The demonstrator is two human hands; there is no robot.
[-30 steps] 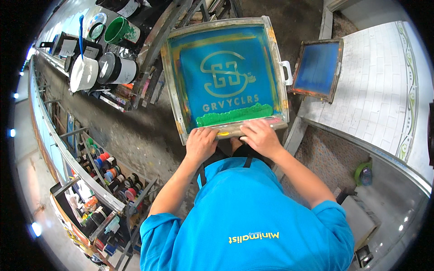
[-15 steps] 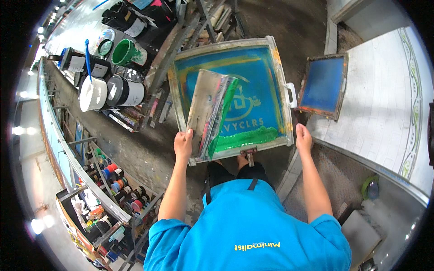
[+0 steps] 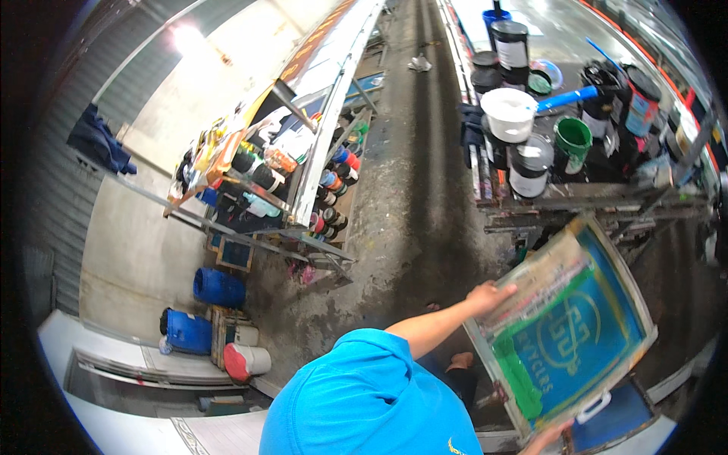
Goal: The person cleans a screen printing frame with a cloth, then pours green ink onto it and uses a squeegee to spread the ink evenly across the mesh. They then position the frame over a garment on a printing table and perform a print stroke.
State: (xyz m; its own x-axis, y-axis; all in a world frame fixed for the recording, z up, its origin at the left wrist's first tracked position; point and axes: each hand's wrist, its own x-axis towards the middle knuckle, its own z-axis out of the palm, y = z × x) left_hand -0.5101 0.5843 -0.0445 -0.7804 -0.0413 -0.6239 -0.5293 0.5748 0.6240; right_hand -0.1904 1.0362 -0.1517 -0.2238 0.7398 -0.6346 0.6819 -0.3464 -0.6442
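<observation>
At the lower right, the screen-printing frame point(image 3: 618, 292) hangs tilted in front of the person. The left arm stretches rightward, its hand point(image 3: 491, 297) curled around the edge of the wooden squeegee point(image 3: 542, 277) lying along the frame's near side, above green ink point(image 3: 519, 375). The right hand point(image 3: 547, 439) reaches the lower edge near a white handle point(image 3: 594, 407); its grip cannot be told. An ink bench point(image 3: 561, 200) with a green bucket point(image 3: 572, 142) stands close beyond; a second blue screen point(image 3: 614, 421) sits just below.
</observation>
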